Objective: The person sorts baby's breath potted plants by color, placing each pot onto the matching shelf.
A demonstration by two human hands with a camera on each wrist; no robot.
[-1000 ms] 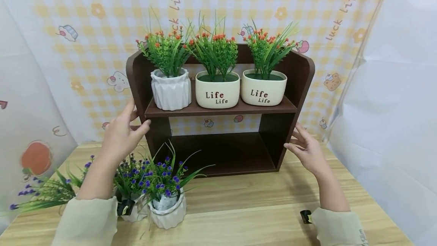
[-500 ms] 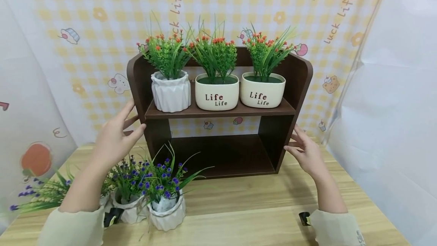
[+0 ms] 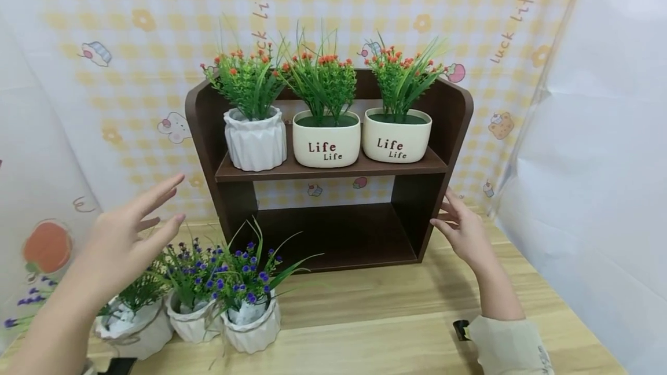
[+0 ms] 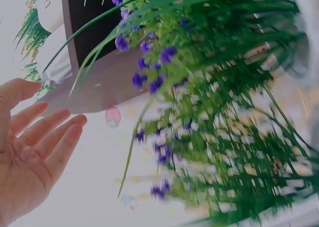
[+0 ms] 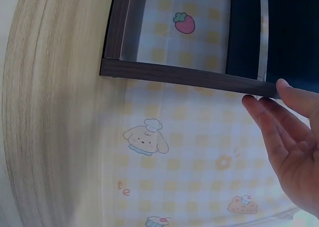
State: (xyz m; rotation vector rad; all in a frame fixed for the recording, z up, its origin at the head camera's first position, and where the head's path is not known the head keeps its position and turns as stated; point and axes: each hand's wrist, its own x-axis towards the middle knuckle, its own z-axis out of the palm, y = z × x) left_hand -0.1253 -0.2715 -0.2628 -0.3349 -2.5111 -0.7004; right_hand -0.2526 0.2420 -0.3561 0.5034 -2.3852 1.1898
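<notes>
A dark brown two-tier shelf [image 3: 333, 173] stands upright on the wooden table. On its upper board are a white fluted pot [image 3: 255, 143] and two cream "Life" pots [image 3: 326, 142], all with orange-flowered plants. My right hand [image 3: 465, 235] is at the shelf's right side panel [image 5: 184, 76], thumb at the front edge and nearly straight fingertips along the outer face. My left hand [image 3: 125, 242] hangs in the air left of the shelf, fingers spread, holding nothing. Beneath it are several white pots with purple-flowered plants [image 3: 249, 282]; the leftmost is partly hidden by the arm.
The lower shelf board [image 3: 333, 236] holds nothing visible. The nearest purple-flowered pot [image 3: 252, 328] sits before the shelf's left front corner, its leaves overlapping the opening. A yellow checked cloth [image 3: 140, 62] hangs behind, and white sheeting [image 3: 589, 132] is at the right.
My left hand has left the shelf's left side and moved left and down toward me, uncovering more of the purple-flowered pots. The right hand stays at the right panel.
</notes>
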